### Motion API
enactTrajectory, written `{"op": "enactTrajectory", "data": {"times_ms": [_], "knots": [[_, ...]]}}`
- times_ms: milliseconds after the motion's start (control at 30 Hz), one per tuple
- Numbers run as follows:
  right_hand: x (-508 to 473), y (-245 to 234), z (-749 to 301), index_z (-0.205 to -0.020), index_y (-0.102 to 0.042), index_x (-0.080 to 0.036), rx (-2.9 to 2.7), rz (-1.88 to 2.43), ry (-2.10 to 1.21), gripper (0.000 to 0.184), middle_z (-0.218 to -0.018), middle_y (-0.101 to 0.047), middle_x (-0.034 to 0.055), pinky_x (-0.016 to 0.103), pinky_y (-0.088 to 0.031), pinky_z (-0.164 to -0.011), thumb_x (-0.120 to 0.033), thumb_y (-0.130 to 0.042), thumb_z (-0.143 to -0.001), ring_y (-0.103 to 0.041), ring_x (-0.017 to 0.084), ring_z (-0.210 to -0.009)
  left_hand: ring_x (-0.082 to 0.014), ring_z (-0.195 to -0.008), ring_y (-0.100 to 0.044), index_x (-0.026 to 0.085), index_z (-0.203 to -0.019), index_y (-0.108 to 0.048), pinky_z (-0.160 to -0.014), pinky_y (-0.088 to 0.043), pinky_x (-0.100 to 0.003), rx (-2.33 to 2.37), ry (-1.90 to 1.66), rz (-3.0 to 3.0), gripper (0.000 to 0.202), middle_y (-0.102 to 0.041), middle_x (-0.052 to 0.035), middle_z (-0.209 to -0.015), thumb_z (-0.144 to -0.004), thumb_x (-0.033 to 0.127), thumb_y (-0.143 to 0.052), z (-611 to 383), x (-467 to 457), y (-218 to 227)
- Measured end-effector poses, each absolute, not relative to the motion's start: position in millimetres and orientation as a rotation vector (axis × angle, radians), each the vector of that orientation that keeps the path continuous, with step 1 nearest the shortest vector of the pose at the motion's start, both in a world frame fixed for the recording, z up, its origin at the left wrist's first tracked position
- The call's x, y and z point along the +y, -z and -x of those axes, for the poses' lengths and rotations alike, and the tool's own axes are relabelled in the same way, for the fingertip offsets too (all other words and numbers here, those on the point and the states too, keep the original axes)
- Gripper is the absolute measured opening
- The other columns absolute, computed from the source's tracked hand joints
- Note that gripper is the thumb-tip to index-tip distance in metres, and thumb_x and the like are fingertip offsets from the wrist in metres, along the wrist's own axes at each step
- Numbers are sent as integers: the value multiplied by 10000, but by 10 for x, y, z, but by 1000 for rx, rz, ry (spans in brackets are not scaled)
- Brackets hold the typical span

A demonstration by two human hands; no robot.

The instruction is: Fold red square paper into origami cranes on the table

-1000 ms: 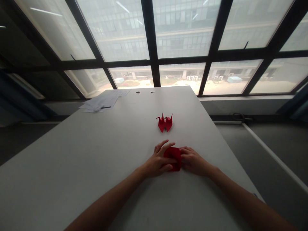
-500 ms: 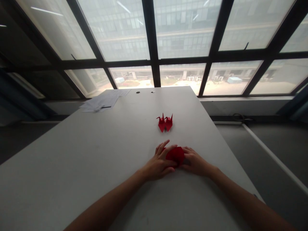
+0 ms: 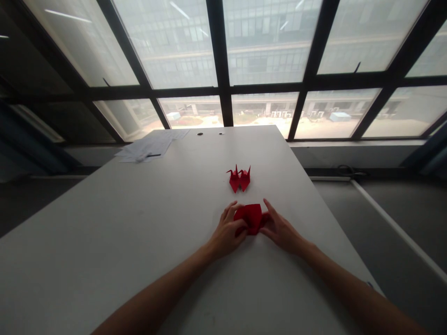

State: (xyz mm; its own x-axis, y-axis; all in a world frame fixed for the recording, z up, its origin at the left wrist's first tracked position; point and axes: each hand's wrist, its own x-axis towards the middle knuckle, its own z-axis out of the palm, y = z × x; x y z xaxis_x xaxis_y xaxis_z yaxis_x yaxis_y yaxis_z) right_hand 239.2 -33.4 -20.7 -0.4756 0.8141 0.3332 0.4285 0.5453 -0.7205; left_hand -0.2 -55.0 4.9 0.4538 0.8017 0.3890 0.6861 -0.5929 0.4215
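Between my hands is a partly folded sheet of red paper (image 3: pixel 252 215), its upper part raised off the table. My left hand (image 3: pixel 227 231) grips its left side, thumb in front and fingers curled behind. On the right edge, my right hand (image 3: pixel 278 229) pinches the paper low between thumb and fingers, with one finger pointing up. Some fingertips are hidden behind the paper. Just beyond my hands stand two red paper cranes (image 3: pixel 234 181), side by side and touching.
The white table (image 3: pixel 157 209) runs towards the window (image 3: pixel 261 46). Loose white sheets (image 3: pixel 150 143) lie at its far left, with a dark pen-like object (image 3: pixel 153 155) on them. Its right edge slopes down near my right forearm.
My left hand's spread fingers have curled in around the red paper. The paper has shifted slightly left and away from me, and my right hand now pinches its right edge.
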Motion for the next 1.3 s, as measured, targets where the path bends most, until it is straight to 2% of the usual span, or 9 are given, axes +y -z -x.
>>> {"op": "enactTrajectory", "data": {"times_ms": [200, 300, 433, 600, 767, 933, 1033, 1133, 1300], "knots": [[-368, 86, -2354, -1476, -381, -318, -2237, 885, -399, 588, -1451, -445, 122, 457, -517, -997, -252, -588, -930, -496, 272, -1285, -320, -1446, -209, 244, -862, -751, -1175, -282, -538, 1337, -822, -2485, 119, -363, -40, -1467, -892, 237, -635, -4, -542, -21], [-389, 17, -2341, -1166, -653, -282, -2281, 851, -209, 263, -1487, -406, 97, 506, -472, -1054, -229, -620, -911, -385, 295, -1372, -319, -1441, -208, 252, -852, -763, -1171, -284, -533, 1340, -846, -2488, 139, -359, -41, -1462, -901, 246, -633, -2, -530, 10], [-359, -8, -2386, -898, -697, -238, -2313, 910, -121, 51, -1457, -444, 89, 573, -404, -1085, -230, -647, -889, -306, 331, -1414, -329, -1433, -208, 241, -831, -762, -1167, -283, -538, 1331, -847, -2506, 136, -370, -42, -1458, -897, 261, -646, 6, -518, 44], [-285, 3, -2476, -919, -687, -240, -2302, 988, -209, 108, -1480, -418, 84, 586, -341, -1106, -224, -580, -913, -243, 330, -1446, -333, -1427, -219, 233, -803, -750, -1156, -291, -535, 1252, -784, -2545, 168, -393, -47, -1443, -897, 332, -652, 15, -510, 34], [-262, 59, -2460, -899, -651, -232, -2243, 1028, -284, 50, -1333, -550, 97, 543, -366, -1062, -236, -602, -890, -393, 318, -1337, -301, -1379, -336, 216, -832, -709, -1117, -351, -496, 1269, -782, -2492, 135, -463, -64, -1397, -913, 271, -616, 13, -497, 27], [-232, 178, -2391, -1214, -581, -213, -2169, 1217, -354, 342, -1156, -637, 107, 462, -449, -952, -217, -599, -873, -569, 272, -1060, -224, -1133, -594, 223, -1208, -573, -990, -486, -403, 1305, -792, -2335, 306, -622, -80, -1254, -903, 197, -580, 8, -483, 53], [-218, 200, -2390, -1249, -599, -224, -2228, 1258, -255, 352, -1285, -595, 119, 474, -422, -1005, -223, -566, -898, -533, 286, -1171, -229, -1175, -588, 236, -1368, -487, -1036, -452, -418, 1268, -758, -2441, 428, -630, -87, -1282, -944, 210, -535, 10, -476, 54], [-256, 178, -2386, -1292, -594, -230, -2363, 1183, -180, 355, -1412, -543, 101, 487, -324, -1120, -211, -452, -968, -460, 265, -1319, -228, -1235, -560, 252, -1216, -634, -1095, -395, -429, 1191, -687, -2614, 272, -656, -58, -1252, -986, 240, -489, 20, -470, 44], [-381, 202, -2330, -1508, -358, -180, -2569, 1154, -203, 538, -1546, -389, 130, 548, -170, -1202, -355, -421, -1003, -309, 272, -1454, -217, -1347, -478, 225, -1269, -615, -1153, -338, -415, 1228, -617, -2735, 322, -598, -70, -1364, -1005, 231, -430, 18, -509, 37]]}}
